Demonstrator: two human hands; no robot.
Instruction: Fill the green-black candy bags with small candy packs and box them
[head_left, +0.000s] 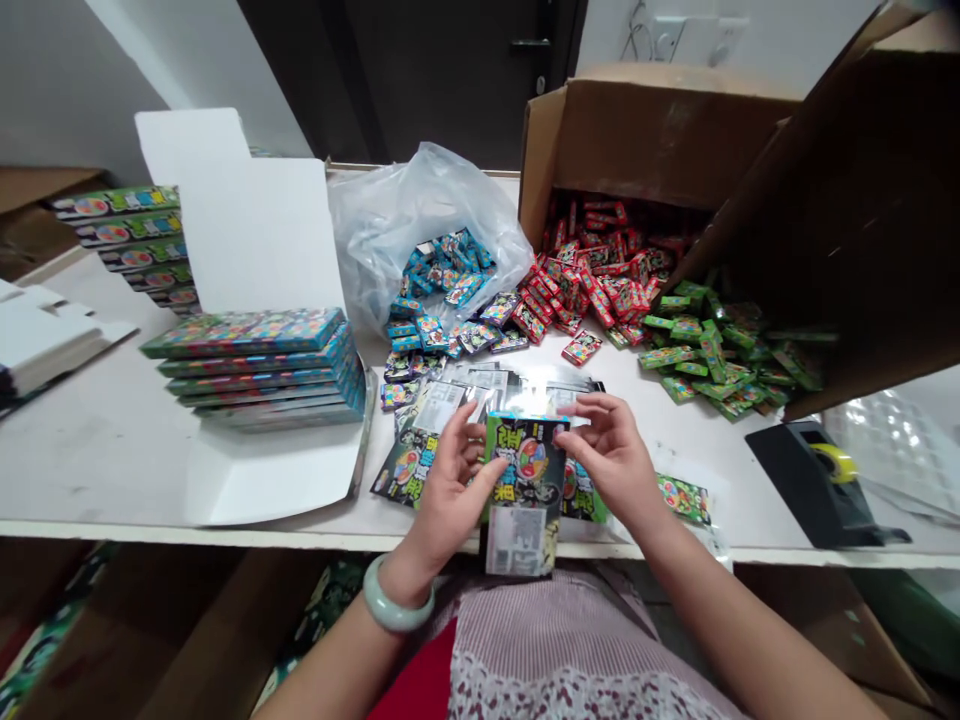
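A black and green printed candy packet point(523, 490) with a clear lower window hangs over the table's front edge, just above my lap. My left hand point(457, 470) grips it along its left side, thumb across the front. At its upper right corner, the thumb and fingers of my right hand point(604, 450) close on the edge. Under and behind my hands lie more flat packets point(409, 465) of the same print. Just beyond them are small blue and purple candy boxes point(427, 335). What is inside the held packet cannot be made out.
An open white display carton point(277, 480) holds stacked packets at left. Behind stands a clear plastic bag point(367, 235) with blue boxes. Red boxes point(592, 285) spill from a cardboard carton point(630, 135); green boxes point(712, 345) lie beside it. A tape dispenser point(806, 490) sits at right.
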